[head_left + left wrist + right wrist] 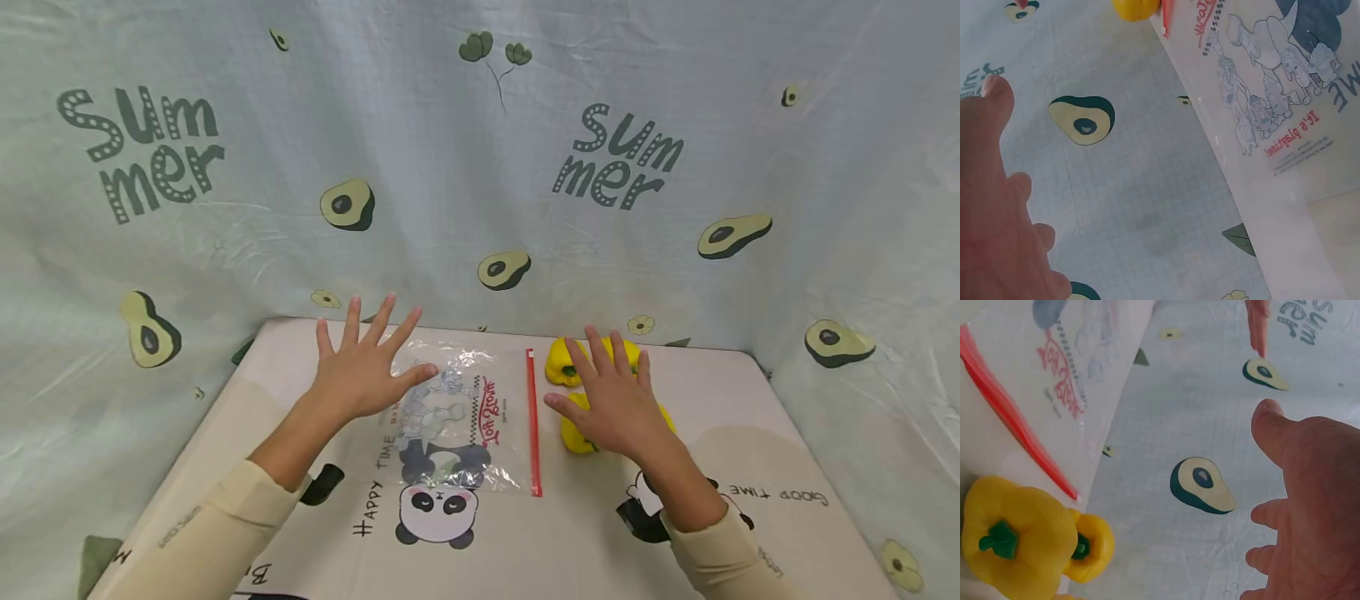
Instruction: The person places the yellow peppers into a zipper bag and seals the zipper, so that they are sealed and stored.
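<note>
At the left, the left hand (pixel 363 377) hangs with its fingers spread wide and holds nothing; in the head view it covers part of the left edge of a clear plastic bag (pixel 508 454), while the left wrist view shows the palm apart from it. The bag, one in number, lies flat on the pale printed table (pixel 558 550), its red closure strip (pixel 535 425) toward the right; whether that strip is sealed, I cannot tell. Just right of it sit the yellow peppers (pixel 559 364), all seen outside the bag: at least three, two behind and one or more in front, the right hand hiding whether there is a fourth. That right hand (pixel 618 408) appears above them, fingers fanned and empty. As for progress, I judge that the handling is either not begun or at a pause: no pepper shows inside the flat bag, and neither hand grips anything; what remains cannot be read from this.
</note>
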{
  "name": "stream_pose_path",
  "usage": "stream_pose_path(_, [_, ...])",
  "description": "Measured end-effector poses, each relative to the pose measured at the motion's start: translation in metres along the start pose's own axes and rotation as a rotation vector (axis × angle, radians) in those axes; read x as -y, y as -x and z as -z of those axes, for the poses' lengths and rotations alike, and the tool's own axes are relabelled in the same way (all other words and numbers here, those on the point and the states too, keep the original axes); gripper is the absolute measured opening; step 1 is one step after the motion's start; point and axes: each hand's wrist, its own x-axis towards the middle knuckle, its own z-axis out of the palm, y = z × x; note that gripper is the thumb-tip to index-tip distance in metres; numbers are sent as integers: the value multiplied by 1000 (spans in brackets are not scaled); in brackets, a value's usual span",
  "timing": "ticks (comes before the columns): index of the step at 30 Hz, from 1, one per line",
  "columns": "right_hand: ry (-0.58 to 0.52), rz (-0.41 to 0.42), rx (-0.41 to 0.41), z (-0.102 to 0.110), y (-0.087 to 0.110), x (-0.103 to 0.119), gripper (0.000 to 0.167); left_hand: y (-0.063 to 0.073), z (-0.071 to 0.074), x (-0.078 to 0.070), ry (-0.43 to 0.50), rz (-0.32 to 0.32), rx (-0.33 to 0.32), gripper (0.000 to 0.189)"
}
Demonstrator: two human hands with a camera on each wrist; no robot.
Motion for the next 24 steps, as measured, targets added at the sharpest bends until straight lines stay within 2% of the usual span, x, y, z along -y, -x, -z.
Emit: stream_pose_path(24, [29,1,-12,-16,4,-4,94,1,-11,-14,-65,-7,-15,93])
